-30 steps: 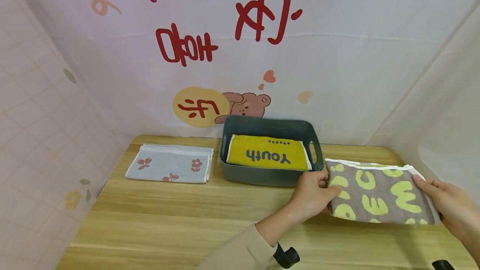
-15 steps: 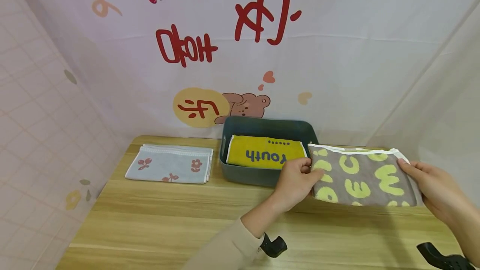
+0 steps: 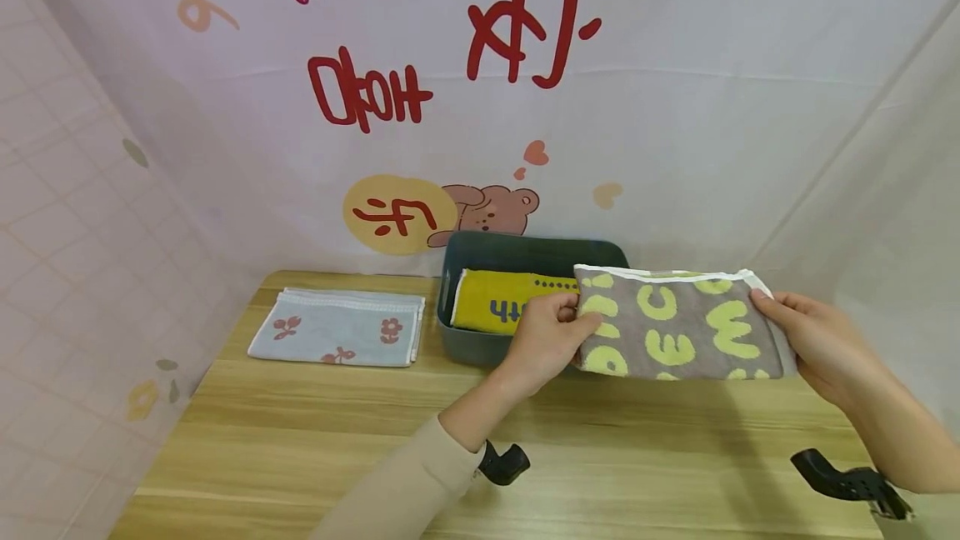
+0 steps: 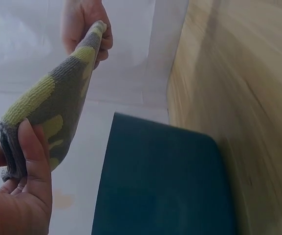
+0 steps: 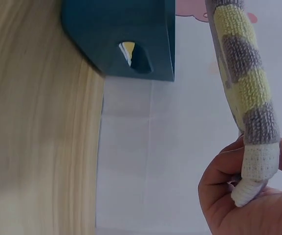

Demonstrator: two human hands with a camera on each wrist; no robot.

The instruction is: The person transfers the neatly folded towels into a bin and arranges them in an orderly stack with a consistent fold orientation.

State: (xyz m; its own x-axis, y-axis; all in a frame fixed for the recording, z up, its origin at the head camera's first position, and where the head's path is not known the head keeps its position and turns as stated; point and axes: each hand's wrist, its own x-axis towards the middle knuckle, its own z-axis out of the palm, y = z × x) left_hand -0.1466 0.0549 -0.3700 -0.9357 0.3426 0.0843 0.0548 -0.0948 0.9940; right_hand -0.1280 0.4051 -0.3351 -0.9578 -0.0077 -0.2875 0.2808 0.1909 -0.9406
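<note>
A folded grey towel [image 3: 675, 327] with yellow-green letters is held up off the table between both hands. My left hand [image 3: 543, 332] pinches its left end, thumb in front and fingers behind, as the left wrist view also shows. At the opposite end my right hand [image 3: 817, 340] grips the white-edged side. Behind the towel's left part stands a dark teal bin [image 3: 480, 348], partly covered by it in the head view. Inside the bin lies a folded yellow towel [image 3: 480, 286] with blue lettering, its right part hidden.
On the left of the wooden table [image 3: 300, 440] lies a folded pale blue towel [image 3: 337, 327] with pink flowers. A white printed cloth [image 3: 675, 107] hangs behind the table, and more cloth closes off both sides. The bin has a handle hole [image 5: 141, 58] in its side.
Both hands have carried the grey towel left and up, from right of the bin to overlapping its right half in view. The bin and pale blue towel have stayed put.
</note>
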